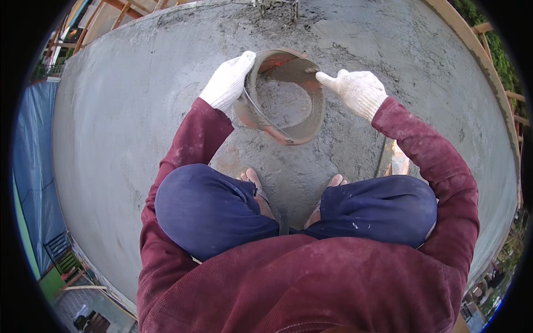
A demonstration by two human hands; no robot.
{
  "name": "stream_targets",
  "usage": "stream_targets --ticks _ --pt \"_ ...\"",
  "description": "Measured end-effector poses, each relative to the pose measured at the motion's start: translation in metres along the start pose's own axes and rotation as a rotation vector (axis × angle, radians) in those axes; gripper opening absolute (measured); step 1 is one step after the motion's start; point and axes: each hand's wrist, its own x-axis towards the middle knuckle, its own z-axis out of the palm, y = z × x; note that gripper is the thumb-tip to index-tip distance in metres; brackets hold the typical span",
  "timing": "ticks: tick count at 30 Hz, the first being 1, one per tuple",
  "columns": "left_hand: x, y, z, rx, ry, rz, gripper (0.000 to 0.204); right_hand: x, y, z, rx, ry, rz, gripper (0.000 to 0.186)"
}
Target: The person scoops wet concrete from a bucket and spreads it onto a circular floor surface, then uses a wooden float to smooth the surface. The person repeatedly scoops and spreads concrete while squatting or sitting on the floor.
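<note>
The smeared bucket (310, 119) tilts between both hands, over grey concrete (139, 111)! Left hand (229, 81) grips its left rim; right hand (353, 90) points a finger at the right rim, any grasp impossible to tell.

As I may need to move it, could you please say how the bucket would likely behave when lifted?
The bucket should keep its shape, its wall looking stiff. The damp-looking grey residue inside may add weight and make it slippery. Being round, it might roll if laid on its side.
</note>
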Motion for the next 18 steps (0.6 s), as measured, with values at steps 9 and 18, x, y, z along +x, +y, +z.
stream_targets --ticks 9,18 --pt "-0.007 -0.011 0.003 -0.153 0.014 0.032 0.04 -0.003 0.018 0.05 0.69 -0.289 -0.072 0.069" --pt "-0.004 -0.027 0.001 -0.02 -0.088 0.22 0.04 -0.013 -0.003 0.086 0.952 -0.242 -0.192 0.067"
